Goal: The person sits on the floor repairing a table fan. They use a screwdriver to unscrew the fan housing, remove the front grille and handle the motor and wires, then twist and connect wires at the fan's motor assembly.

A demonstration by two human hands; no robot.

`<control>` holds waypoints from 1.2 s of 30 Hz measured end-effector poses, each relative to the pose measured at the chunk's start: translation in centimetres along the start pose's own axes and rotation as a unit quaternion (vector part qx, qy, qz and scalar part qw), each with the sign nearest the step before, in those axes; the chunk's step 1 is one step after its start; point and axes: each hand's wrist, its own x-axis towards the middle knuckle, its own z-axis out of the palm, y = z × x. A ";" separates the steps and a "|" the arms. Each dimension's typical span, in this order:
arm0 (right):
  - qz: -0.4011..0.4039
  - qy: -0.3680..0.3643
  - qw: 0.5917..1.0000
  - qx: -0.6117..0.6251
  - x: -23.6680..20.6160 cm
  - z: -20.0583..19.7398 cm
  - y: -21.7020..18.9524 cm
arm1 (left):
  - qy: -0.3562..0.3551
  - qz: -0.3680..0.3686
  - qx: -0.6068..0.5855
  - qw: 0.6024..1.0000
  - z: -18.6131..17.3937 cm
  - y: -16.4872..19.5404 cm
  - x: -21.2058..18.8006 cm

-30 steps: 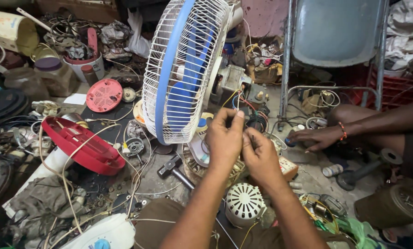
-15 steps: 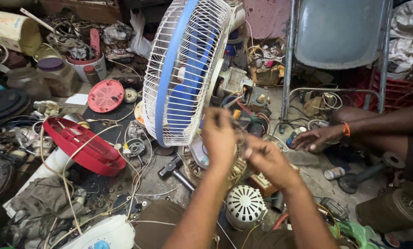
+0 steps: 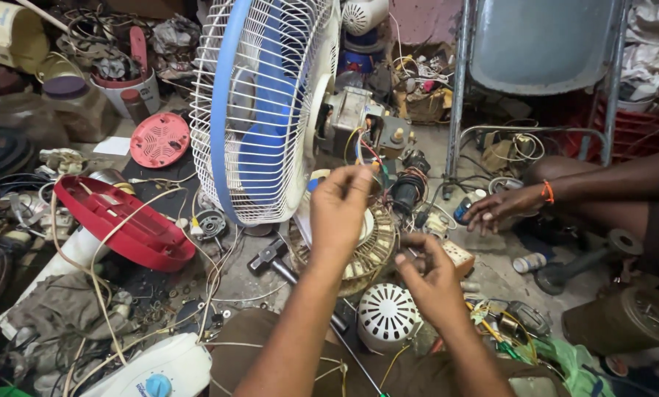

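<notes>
the white and blue fan [image 3: 263, 110] stands tilted just beyond the fingertips, its bare motor [image 3: 359, 117] and coloured wires [image 3: 370, 151] facing the person. a second ago both hands were pinched together at those wires; now they have come apart. the left hand [image 3: 338, 209] is raised to the wires, fingers bunched narrow, perhaps pinching a lead, though the back of the hand hides the tips. the right hand [image 3: 426, 278] has dropped lower, fingers loosely curled, and i cannot tell if it holds anything. under both lies a round winding coil [image 3: 373, 250], half covered. another person's hand [image 3: 500, 207] rests on the floor, well apart.
</notes>
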 end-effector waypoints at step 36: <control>-0.075 -0.157 0.902 0.396 -0.9 -7.5 -14.1 | 0.073 -0.102 -0.049 0.991 -1.3 -3.8 0.5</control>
